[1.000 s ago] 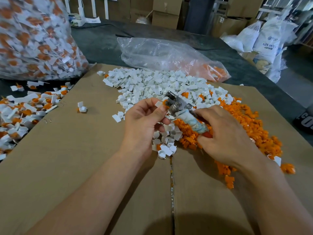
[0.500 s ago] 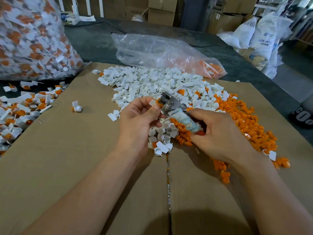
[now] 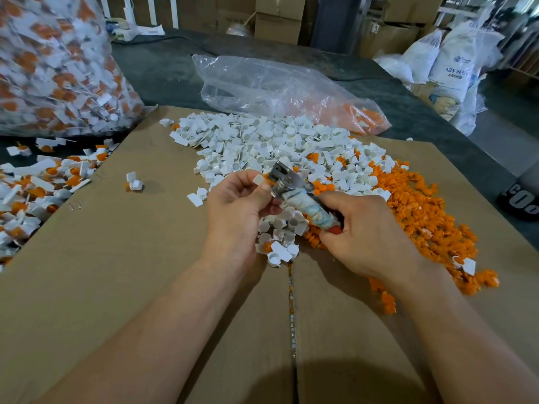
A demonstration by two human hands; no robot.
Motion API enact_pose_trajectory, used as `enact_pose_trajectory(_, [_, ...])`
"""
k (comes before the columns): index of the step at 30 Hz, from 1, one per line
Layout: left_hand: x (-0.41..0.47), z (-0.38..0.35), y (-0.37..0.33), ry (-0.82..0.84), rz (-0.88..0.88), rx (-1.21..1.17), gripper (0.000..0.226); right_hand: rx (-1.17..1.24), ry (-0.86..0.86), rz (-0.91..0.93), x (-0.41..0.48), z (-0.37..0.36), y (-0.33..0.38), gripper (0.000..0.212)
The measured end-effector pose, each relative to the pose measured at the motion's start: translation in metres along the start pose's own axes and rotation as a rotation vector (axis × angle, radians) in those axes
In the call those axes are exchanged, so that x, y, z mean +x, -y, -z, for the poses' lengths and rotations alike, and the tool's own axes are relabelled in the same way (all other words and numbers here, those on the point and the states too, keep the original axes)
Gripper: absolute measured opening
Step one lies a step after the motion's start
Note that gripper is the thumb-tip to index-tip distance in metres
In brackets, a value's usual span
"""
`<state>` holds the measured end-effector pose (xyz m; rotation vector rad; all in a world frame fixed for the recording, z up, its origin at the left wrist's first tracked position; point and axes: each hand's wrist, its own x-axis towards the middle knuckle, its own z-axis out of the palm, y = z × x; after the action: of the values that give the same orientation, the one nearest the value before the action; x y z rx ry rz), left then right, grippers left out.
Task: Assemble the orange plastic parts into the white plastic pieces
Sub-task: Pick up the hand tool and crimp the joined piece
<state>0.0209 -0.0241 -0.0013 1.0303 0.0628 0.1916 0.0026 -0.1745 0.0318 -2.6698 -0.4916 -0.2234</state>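
Cardboard sheet [image 3: 102,272] over a dark worktop [image 3: 163,68]. At 10 o'clock, a clear bag [image 3: 52,68] of assembled pieces; loose assembled pieces [image 3: 35,188] at 9 o'clock. Centre: the left hand [image 3: 236,211] pinches a white plastic piece [image 3: 259,179] against the metal head of a tool [image 3: 284,177]; white pieces [image 3: 277,141] are heaped behind at 12 o'clock. The right hand [image 3: 370,228] grips the tool's wrapped handle. Orange parts [image 3: 423,205] spread at 3 o'clock.
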Motion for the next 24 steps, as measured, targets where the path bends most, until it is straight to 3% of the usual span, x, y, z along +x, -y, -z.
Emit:
enact_pose_trajectory(12, [-0.001,-0.001,-0.007,-0.035,0.015,-0.007,0.026,-0.029,-0.059,0.040,0.000,-0.005,0.000,0.018])
enact_pose_trajectory(16, [-0.003,-0.002,-0.011,-0.031,0.035,-0.038,0.021,-0.059,-0.129,0.012,0.002,-0.005,-0.007,0.041])
enact_pose_trajectory(20, [0.007,0.004,-0.023,-0.200,0.131,-0.274,0.010,-0.160,-0.269,-0.067,0.005,0.001,-0.023,0.058])
enact_pose_trajectory(24, [0.018,0.020,-0.034,-0.413,0.160,-0.483,0.023,-0.206,-0.290,-0.249,0.007,0.009,-0.044,0.064])
